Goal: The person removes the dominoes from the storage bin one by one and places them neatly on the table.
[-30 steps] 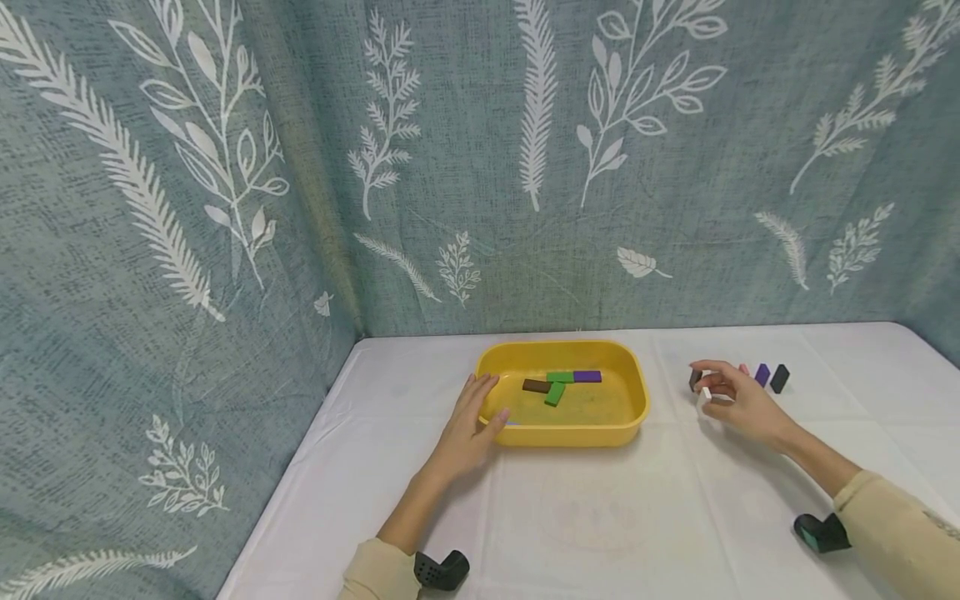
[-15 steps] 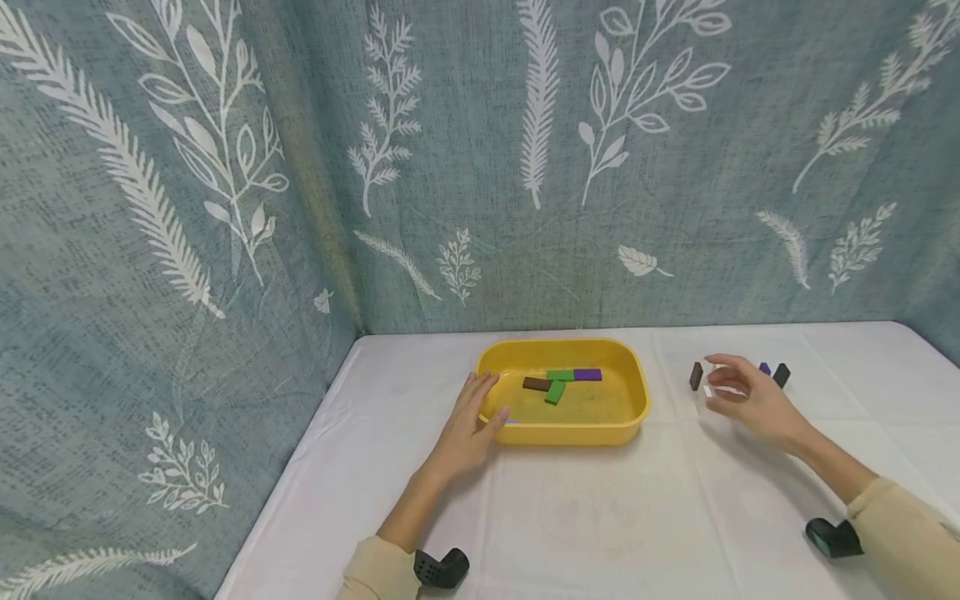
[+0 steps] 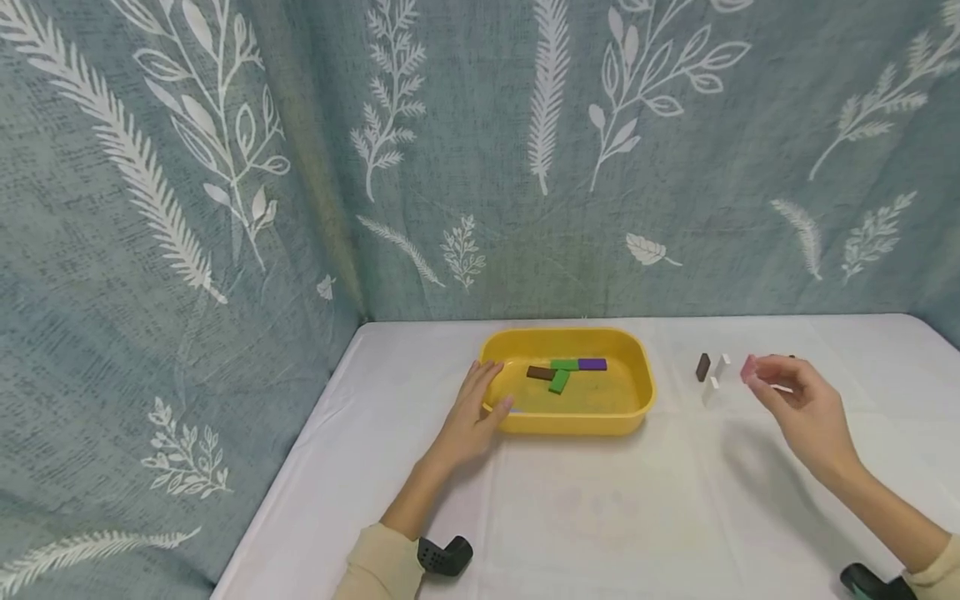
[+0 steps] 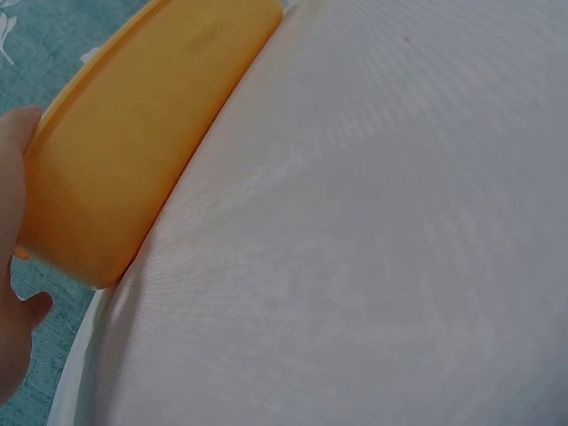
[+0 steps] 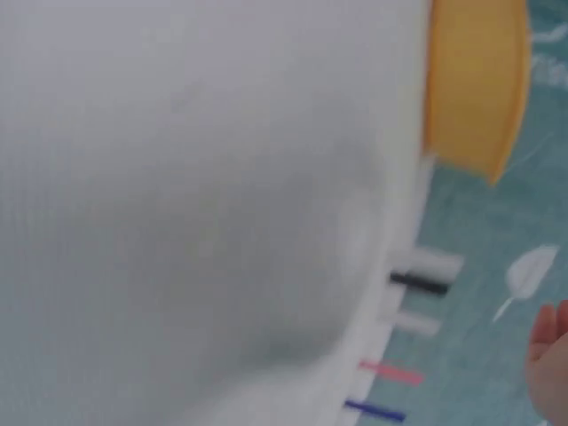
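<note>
My left hand (image 3: pixel 467 421) rests at the left end of a yellow tray (image 3: pixel 577 426), its fingers extended along the rim and its thumb apart from them. In the left wrist view the fingers touch the tray's end wall (image 4: pixel 133 160). On the right my right hand (image 3: pixel 813 417) hovers above the tablecloth with nothing visible between its fingers. Its fingertips overlap a pink domino block (image 3: pixel 747 367) in the head view; the blurred right wrist view shows that pink block (image 5: pixel 390 372) upright on the table. Left of it stand two white blocks, the nearer white block (image 3: pixel 710 390) and the farther white block (image 3: pixel 722 366).
A dark brown block (image 3: pixel 702 367) stands by the white ones. A purple block (image 5: pixel 374 411) stands beyond the pink one, hidden by the right hand in the head view. Inside the tray lie a brown block (image 3: pixel 540 372), two green blocks and a purple block (image 3: pixel 592 364).
My right hand has let go of the white block, which now stands upright, and has drawn back to the right. My left hand stays on the tray. The head view has shifted slightly.
</note>
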`<state>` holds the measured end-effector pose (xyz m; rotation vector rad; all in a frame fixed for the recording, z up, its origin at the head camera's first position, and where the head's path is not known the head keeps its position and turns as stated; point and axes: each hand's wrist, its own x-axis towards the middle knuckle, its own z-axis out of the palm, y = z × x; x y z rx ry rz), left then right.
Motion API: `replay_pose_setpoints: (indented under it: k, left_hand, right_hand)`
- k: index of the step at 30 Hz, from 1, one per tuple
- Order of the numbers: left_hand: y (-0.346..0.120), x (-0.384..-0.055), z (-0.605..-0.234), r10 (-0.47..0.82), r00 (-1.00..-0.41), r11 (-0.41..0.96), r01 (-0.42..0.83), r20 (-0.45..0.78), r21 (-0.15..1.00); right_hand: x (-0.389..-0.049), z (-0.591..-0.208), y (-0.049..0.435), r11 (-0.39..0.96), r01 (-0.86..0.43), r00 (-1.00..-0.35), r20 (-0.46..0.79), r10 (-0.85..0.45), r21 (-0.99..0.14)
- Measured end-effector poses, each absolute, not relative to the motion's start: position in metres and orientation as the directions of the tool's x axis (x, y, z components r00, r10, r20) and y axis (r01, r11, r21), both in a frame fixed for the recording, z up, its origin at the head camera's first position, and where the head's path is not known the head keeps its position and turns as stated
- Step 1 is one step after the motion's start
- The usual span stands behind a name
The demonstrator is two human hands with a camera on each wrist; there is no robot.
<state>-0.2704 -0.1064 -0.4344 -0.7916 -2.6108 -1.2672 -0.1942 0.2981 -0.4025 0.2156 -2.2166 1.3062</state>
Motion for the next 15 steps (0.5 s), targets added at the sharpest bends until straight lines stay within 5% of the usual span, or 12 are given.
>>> replay_pose_setpoints:
  k: [8, 15]
  left_hand:
    - [-0.107, -0.274, -0.433, 0.401, -0.852, 0.522, 0.515, 0.337, 0.68]
    - [-0.107, -0.271, -0.436, 0.392, -0.861, 0.522, 0.497, 0.323, 0.693]
  right_hand:
    - [-0.182, -0.385, 0.268, 0.228, -0.527, -0.829, 0.555, 0.078, -0.819]
    - [-0.183, -0.381, 0.252, 0.194, -0.49, -0.86, 0.507, 0.048, -0.85]
